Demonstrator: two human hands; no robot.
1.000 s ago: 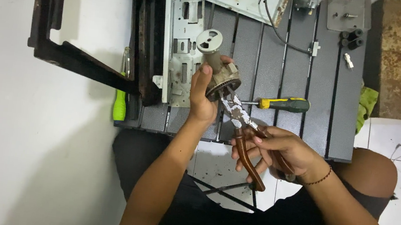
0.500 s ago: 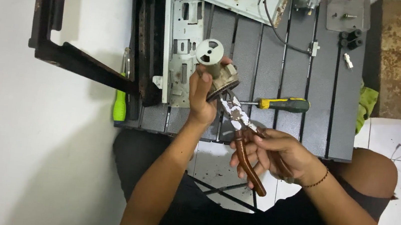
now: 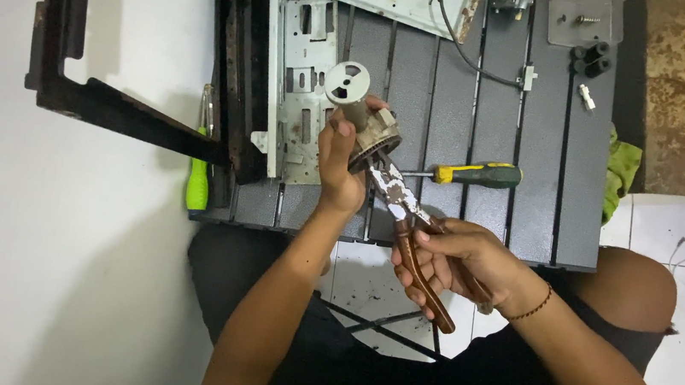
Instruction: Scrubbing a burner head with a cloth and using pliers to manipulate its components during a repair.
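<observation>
A: Item one, left hand (image 3: 339,162)?
B: Closed around a small cylindrical motor part (image 3: 368,122), fingers wrapped about its body, thumb along the near side. A pale round disc with cut-outs stood at the part's far end, beyond the fingertips.

A: Item two, right hand (image 3: 459,262)?
B: Clenched on a pair of pliers (image 3: 407,226), fingers curled over the brown handles. The rusty, paint-flecked nose reached past the knuckles to the underside of the motor part, touching it. Whether the nose pinched anything could not be told.

A: Nearby stock?
B: A yellow-and-green screwdriver (image 3: 469,174) lay on the dark slatted table (image 3: 553,156), just beyond the right fingers. A perforated grey metal plate (image 3: 305,68) lay beside the left fingers. A green-handled tool (image 3: 199,176) rested well to their left.
</observation>
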